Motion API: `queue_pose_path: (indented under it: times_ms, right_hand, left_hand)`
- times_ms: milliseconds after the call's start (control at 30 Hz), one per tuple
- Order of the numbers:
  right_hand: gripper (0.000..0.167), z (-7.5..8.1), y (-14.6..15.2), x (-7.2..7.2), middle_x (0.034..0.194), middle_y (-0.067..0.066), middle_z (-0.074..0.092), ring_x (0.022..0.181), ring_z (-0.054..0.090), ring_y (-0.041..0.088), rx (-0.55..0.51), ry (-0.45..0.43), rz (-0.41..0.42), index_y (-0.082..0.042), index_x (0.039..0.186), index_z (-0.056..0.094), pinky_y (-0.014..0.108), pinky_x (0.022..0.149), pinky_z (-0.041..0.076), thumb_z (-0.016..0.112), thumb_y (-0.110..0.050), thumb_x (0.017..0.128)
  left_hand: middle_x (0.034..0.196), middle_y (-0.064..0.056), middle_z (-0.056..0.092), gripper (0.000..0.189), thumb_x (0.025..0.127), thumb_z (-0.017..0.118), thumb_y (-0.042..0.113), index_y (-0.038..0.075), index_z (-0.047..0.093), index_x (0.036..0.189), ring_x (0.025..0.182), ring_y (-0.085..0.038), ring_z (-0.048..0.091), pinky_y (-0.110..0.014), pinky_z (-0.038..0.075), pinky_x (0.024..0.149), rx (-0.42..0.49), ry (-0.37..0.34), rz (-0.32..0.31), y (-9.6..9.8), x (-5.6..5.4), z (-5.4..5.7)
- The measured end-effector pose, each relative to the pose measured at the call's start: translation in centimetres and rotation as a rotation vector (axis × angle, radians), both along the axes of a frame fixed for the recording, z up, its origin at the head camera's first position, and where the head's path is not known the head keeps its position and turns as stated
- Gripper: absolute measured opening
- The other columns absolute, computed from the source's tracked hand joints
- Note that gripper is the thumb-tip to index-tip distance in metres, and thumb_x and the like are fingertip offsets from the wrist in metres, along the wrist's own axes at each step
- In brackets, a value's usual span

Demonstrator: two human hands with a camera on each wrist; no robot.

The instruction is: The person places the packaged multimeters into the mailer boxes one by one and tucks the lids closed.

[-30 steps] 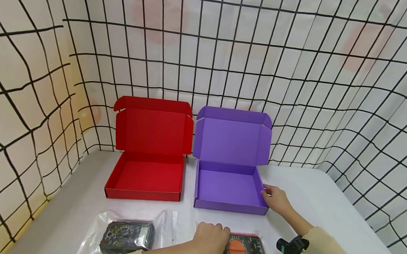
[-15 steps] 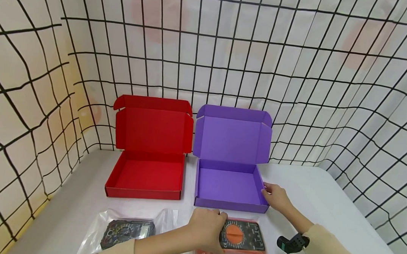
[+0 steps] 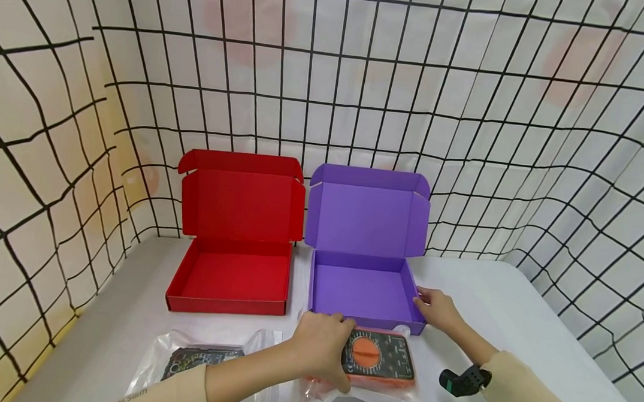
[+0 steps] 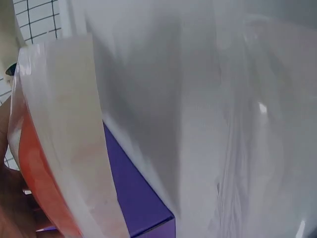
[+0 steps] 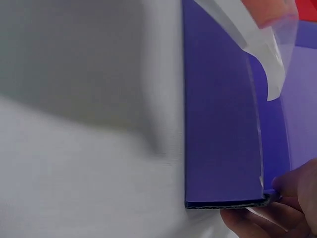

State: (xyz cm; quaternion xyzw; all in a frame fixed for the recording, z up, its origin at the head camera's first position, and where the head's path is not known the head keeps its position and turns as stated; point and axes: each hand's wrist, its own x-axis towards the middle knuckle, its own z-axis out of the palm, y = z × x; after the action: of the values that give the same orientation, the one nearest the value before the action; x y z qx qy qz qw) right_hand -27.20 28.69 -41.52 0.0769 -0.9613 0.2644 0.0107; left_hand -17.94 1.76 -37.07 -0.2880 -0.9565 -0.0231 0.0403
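Over the near part of the bench [image 3: 490, 304], the left hand [image 3: 322, 348] is holding an orange-cased multimeter [image 3: 388, 357] in a see-through bag [image 3: 389, 397], its grip closing round the left end, thumb on the near side, orange dial facing up! The meter is showing right in front of the purple box [image 3: 356, 286], overlapping the near wall in the head view; whether the two are touching, I can't tell. Over on the right, the right hand [image 3: 438, 309] is pinching that box's right wall, its grip narrow, thumb inside, fingers outside. The purple lid [image 3: 370, 218] is standing raised, and so is the lid of the red box [image 3: 232, 281], sitting just beside it. Down front, left, a dark device [image 3: 202, 356] is lying in another see-through bag [image 3: 150, 364], partly hidden by the left sleeve [image 3: 184, 391].
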Motion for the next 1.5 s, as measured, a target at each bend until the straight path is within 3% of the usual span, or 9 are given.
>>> queue_pose_path:
  times_ms: [200,267,467,700,933,1133,1500]
  right_hand:
    - [0.043,0.0,0.1,0.0,0.109,0.033,0.058,0.081,0.067,0.031,-0.145,-0.123,-0.043,0.018,0.125,0.042,0.032,0.058,0.055,0.051,-0.007,0.090]
    - [0.043,0.0,0.1,0.1,0.109,0.032,0.058,0.079,0.067,0.029,-0.149,-0.125,-0.049,0.017,0.125,0.043,0.030,0.056,0.054,0.051,-0.007,0.090]
    - [0.043,0.2,0.1,0.0,0.110,0.032,0.058,0.080,0.066,0.027,-0.159,-0.142,-0.065,0.016,0.126,0.043,0.030,0.057,0.054,0.051,-0.008,0.091]
    - [0.045,0.3,0.2,-0.2,0.111,0.032,0.058,0.080,0.065,0.021,-0.257,-0.213,-0.084,0.016,0.129,0.040,0.032,0.061,0.055,0.049,-0.009,0.093]
    - [0.045,0.5,0.3,-0.3,0.112,0.032,0.058,0.082,0.065,0.022,-0.257,-0.215,-0.081,0.017,0.128,0.039,0.032,0.061,0.056,0.049,-0.009,0.092]
    - [0.046,0.6,0.3,-0.4,0.115,0.031,0.056,0.084,0.065,0.022,-0.251,-0.217,-0.091,0.015,0.130,0.038,0.032,0.062,0.056,0.049,-0.010,0.093]
    - [0.045,0.0,0.4,-0.2,0.114,0.028,0.058,0.078,0.063,0.015,-0.246,-0.216,-0.126,0.013,0.130,0.040,0.030,0.061,0.055,0.048,-0.010,0.091]
  left_hand:
    - [0.079,0.009,0.057,0.078,0.039,0.081,0.062,0.021,0.060,0.102,0.068,-0.011,0.056,-0.032,0.036,0.050,0.006,0.019,0.016,-0.1,-0.8,0.2]
    - [0.078,0.010,0.055,0.076,0.040,0.081,0.062,0.022,0.060,0.101,0.067,-0.010,0.055,-0.032,0.036,0.049,0.005,0.027,0.015,-0.1,-1.2,0.3]
    - [0.076,0.009,0.054,0.074,0.042,0.080,0.062,0.021,0.060,0.101,0.066,-0.010,0.053,-0.031,0.036,0.048,-0.005,0.024,0.002,0.0,-2.6,1.1]
    - [0.077,0.010,0.054,0.066,0.048,0.079,0.060,0.024,0.060,0.100,0.067,-0.009,0.049,-0.030,0.035,0.051,-0.020,0.023,0.010,0.3,-5.1,2.9]
    - [0.081,0.008,0.057,0.070,0.052,0.078,0.061,0.021,0.059,0.106,0.071,-0.011,0.051,-0.029,0.038,0.054,-0.035,0.032,0.004,0.4,-7.1,4.4]
    - [0.083,0.008,0.058,0.073,0.053,0.077,0.061,0.020,0.059,0.110,0.072,-0.011,0.051,-0.029,0.038,0.054,-0.050,0.022,0.002,0.5,-8.3,4.7]
    - [0.077,0.009,0.054,0.059,0.055,0.077,0.057,0.022,0.058,0.098,0.069,-0.011,0.050,-0.028,0.037,0.053,-0.044,-0.004,0.010,1.4,-10.9,4.4]
